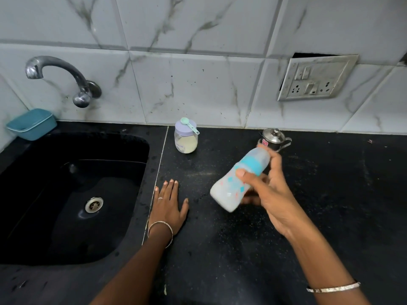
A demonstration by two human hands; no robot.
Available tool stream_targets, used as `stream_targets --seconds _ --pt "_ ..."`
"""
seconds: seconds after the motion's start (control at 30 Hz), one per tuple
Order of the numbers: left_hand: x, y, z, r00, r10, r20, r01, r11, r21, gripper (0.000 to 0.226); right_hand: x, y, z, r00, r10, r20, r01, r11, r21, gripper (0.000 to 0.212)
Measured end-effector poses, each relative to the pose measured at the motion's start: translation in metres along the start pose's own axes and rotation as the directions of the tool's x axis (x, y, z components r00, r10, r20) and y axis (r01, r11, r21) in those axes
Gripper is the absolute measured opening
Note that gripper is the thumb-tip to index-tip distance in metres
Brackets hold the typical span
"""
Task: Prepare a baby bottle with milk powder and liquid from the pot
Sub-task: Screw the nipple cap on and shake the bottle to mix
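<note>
Here, mid-frame, the right hand [267,186] grips the tilted, blurred baby bottle [239,179] (cap on, milky inside); the left hand [168,204] lies spread flat on the counter [330,194]. Powder jar [186,140] and steel pot [274,138] stand behind.

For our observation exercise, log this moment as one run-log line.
right hand: holds capped baby bottle tilted above counter | left hand: flat on counter | powder jar: closed, scoop on lid | pot: lidded
</note>
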State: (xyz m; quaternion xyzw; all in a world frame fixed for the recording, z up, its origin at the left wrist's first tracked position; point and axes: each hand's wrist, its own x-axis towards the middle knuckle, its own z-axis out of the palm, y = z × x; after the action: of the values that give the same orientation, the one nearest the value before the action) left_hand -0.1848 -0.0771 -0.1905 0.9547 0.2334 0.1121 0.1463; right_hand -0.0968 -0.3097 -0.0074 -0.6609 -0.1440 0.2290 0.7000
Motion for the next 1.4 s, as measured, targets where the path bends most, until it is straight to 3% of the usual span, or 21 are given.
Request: stream_targets --seconds 0.07,0.2,0.33,0.5,0.63,0.8,0.93,1.1,1.23,1.3,1.4 --pt "0.0 0.0 0.0 1.0 -0.001 0.003 0.001 1.0 -0.005 0.068 -0.004 -0.001 0.0 0.997 0.046 0.059 -0.042 0.997 -0.061 0.087" --pt "0.0 0.0 0.0 1.0 -0.005 0.004 0.005 1.0 -0.006 0.068 -0.002 0.005 0.002 0.997 0.027 -0.079 -0.023 0.998 0.054 0.076" --pt "-0.001 0.0 -0.001 1.0 -0.003 -0.002 0.003 1.0 -0.008 0.068 -0.007 0.003 0.002 0.992 0.1 0.082 -0.094 0.993 -0.075 0.076" --pt "-0.001 0.001 -0.002 1.0 -0.004 -0.002 0.004 1.0 -0.006 0.068 0.0 0.007 0.003 0.994 0.021 -0.109 -0.014 0.998 0.067 0.064" --pt "-0.001 0.002 -0.002 1.0 -0.005 0.001 0.005 1.0 -0.014 0.067 -0.007 0.001 0.001 0.99 0.108 0.09 -0.1 0.991 -0.091 0.074" --pt "-0.001 0.002 -0.002 1.0 -0.005 -0.002 0.005 1.0 -0.014 0.067 -0.002 0.01 0.001 0.992 0.04 -0.119 -0.03 0.996 0.083 0.059" --pt "-0.001 0.002 -0.002 1.0 -0.005 -0.004 0.005 1.0 -0.019 0.067 -0.007 0.005 -0.003 0.991 0.127 0.032 -0.126 0.991 -0.033 0.066" --pt "-0.001 0.003 -0.002 1.0 -0.004 0.001 0.004 1.0 -0.007 0.068 -0.001 0.008 -0.008 0.973 0.106 -0.207 -0.086 0.991 0.104 0.049" --pt "-0.001 0.003 -0.002 1.0 -0.002 0.002 0.002 1.0 -0.002 0.068 -0.006 0.005 -0.012 0.982 0.19 -0.021 -0.19 0.98 -0.061 0.054" --pt "-0.001 0.003 -0.003 1.0 -0.001 0.003 0.001 1.0 -0.01 0.068 -0.008 0.003 -0.014 0.989 0.149 -0.001 -0.149 0.987 -0.067 0.06" --pt "-0.001 0.003 -0.004 1.0 0.006 0.003 -0.006 1.0 -0.014 0.068 -0.005 0.005 -0.012 0.989 0.021 -0.149 -0.008 0.996 0.09 0.057"
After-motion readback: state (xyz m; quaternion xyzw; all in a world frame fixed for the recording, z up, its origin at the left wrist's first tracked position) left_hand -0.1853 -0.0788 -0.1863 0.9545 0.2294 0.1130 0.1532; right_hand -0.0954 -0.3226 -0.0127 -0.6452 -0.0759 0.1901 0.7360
